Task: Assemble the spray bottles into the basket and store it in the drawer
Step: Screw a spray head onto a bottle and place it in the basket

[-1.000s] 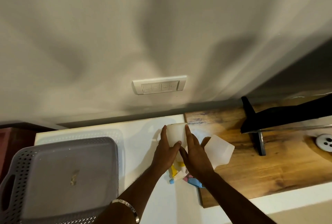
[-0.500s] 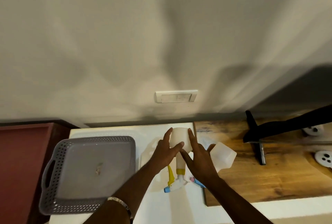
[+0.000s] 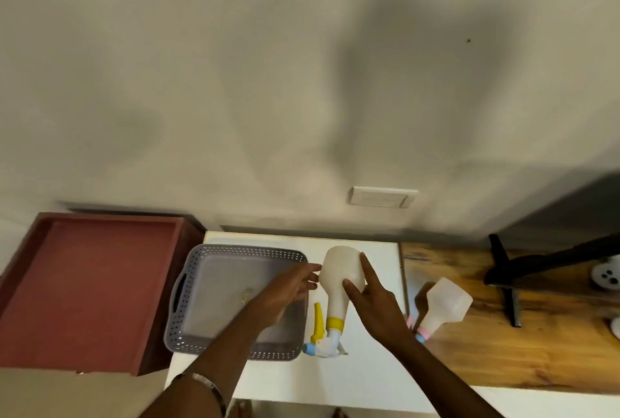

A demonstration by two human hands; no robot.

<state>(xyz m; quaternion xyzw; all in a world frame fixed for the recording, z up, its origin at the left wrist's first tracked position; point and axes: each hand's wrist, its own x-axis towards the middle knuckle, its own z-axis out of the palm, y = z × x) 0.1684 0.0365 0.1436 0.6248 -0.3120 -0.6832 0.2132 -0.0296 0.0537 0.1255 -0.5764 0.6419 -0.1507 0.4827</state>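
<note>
Right hand point(image 3: 375, 303) spread against the white spray bottle point(image 3: 340, 275), index finger laid straight up the right flank of the body, thumb pressed across its lower front; a light steadying hold with extended fingers, not a wrapped grasp. Left hand point(image 3: 288, 286) reaching in from the other side, fingers loose and nearly straight, tips point(image 3: 313, 271) just touching the bottle's left flank, nothing gripped. Motion-blurred along the left forearm, with a bracelet point(image 3: 204, 384) at the wrist.

Lying on the white tabletop point(image 3: 369, 380) between both hands, fat base toward the wall, neck toward the camera, ending in a yellow collar and a white trigger head with a yellow lever and pale blue nozzle point(image 3: 308, 349).

Just left of it, a grey perforated basket point(image 3: 188, 300) on the same tabletop, partly covered by the left arm, a small pale scrap on its floor, no bottles inside. Farther left, an open reddish drawer point(image 3: 90, 283).

To the right, a second translucent bottle point(image 3: 446, 303) lying on the wooden surface point(image 3: 503, 357), pink and blue at its neck, well apart from the basket. Beyond it a black stand point(image 3: 503, 270) and a white disc with holes point(image 3: 605, 275). On the wall above, a white switch plate point(image 3: 382, 197).
</note>
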